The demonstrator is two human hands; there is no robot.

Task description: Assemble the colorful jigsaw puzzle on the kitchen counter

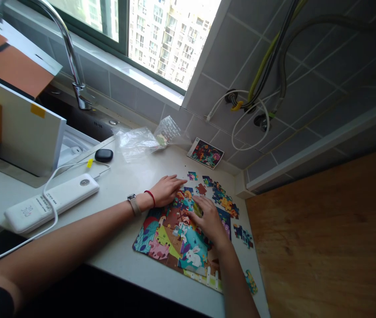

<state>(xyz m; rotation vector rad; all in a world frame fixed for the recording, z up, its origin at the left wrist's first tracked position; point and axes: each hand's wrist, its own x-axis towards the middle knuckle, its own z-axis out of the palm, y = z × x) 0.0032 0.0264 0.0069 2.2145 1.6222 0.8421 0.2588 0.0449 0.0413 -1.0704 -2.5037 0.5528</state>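
Observation:
A colourful, partly assembled jigsaw puzzle lies on the white counter in front of me, with a white rabbit and a pink animal in its picture. My left hand rests flat at its far left edge, fingers stretched out. Over the puzzle's right half, my right hand curls its thumb and fingers around a greenish puzzle piece, which is partly hidden. A brown-red piece and a small multicoloured piece lie just beyond my fingertips.
Several loose pieces lie along the right side, near a wooden panel. A picture card leans at the wall. Leftward are plastic wrapping, a black case, a corded white power bank and the sink faucet.

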